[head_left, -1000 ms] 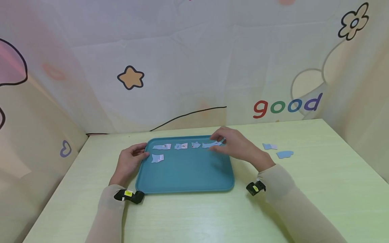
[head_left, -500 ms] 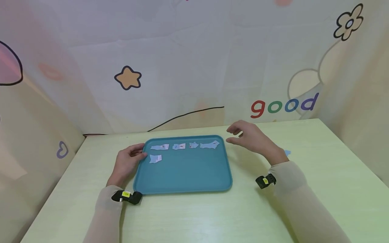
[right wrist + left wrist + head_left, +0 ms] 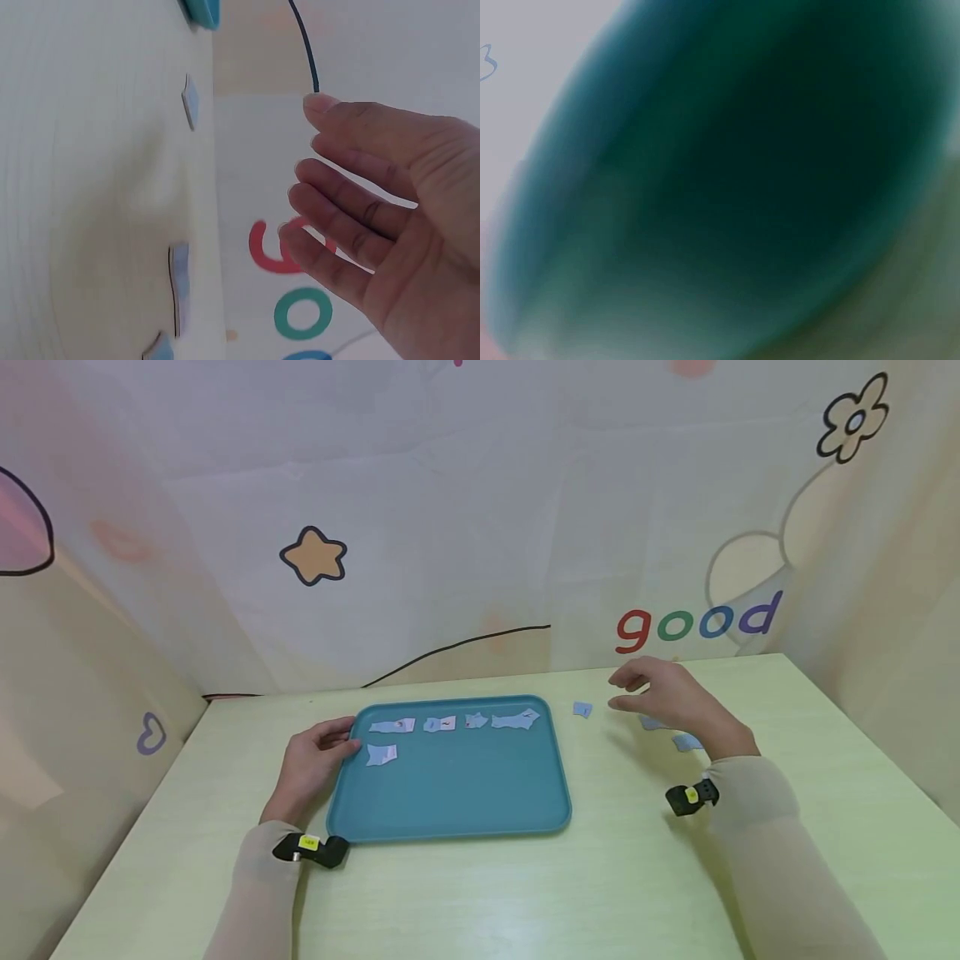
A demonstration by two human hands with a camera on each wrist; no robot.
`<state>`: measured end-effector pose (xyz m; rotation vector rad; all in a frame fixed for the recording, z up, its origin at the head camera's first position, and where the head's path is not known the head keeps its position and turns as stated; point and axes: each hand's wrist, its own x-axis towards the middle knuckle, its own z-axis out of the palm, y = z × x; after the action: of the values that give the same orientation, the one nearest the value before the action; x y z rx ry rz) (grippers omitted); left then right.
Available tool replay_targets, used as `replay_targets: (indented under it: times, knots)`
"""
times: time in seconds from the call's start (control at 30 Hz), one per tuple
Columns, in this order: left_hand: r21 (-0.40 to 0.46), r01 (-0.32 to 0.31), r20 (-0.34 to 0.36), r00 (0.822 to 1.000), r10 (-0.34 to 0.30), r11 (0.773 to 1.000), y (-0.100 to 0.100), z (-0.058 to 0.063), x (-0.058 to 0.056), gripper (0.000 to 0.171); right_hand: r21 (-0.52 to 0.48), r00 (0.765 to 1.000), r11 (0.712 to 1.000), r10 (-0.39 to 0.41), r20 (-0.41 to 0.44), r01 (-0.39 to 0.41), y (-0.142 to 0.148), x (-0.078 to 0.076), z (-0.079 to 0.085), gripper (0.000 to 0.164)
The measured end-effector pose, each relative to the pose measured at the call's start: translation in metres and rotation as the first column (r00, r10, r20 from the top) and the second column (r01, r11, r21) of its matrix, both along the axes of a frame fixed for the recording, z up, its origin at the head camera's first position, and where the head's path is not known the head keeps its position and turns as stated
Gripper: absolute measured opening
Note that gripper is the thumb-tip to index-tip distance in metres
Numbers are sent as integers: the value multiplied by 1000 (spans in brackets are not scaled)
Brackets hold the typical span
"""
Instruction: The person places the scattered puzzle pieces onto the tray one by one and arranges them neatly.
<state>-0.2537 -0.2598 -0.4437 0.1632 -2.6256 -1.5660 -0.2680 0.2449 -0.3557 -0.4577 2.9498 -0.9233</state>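
Observation:
A blue tray (image 3: 450, 802) lies on the table, its left rim held between the thumb and fingers of my left hand (image 3: 309, 764). Several flat light-blue jigsaw puzzle pieces form a row along its far side, ending at the right in a long piece (image 3: 515, 719). Below the row's left end lies one more piece (image 3: 382, 755). My right hand (image 3: 678, 697) hovers right of the tray, fingers loosely bent, nothing in them, as the right wrist view confirms. Beneath and beside it are a small piece (image 3: 582, 709) and two partly covered pieces (image 3: 686, 742). The left wrist view is a dark teal blur.
The pale wooden table (image 3: 465, 893) meets a printed cloth backdrop (image 3: 450, 543) at its far edge. More cloth hangs at both sides. Each wrist carries a small black camera, such as the left one (image 3: 311, 850).
My right hand has drawn away from the long piece at the tray's far right and moved right over the table. The small piece beside the tray has come into sight. My left hand stays put.

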Motion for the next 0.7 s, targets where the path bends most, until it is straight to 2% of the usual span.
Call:
replay_targets:
  times: [0.33, 0.53, 0.7]
  knots:
    - [0, 9, 1, 1000, -9, 1000, 0, 1, 1, 48, 11, 999, 1000, -25, 42, 24, 34, 0, -6, 42]
    - [-1, 8, -5, 1000, -8, 1000, 1, 2, 1, 47, 10, 994, 999, -44, 97, 43, 50, -4, -14, 41]
    - [-12, 12, -8, 1000, -12, 1000, -1, 1, 1, 47, 38, 992, 998, -59, 112, 55, 60, -5, -21, 38]
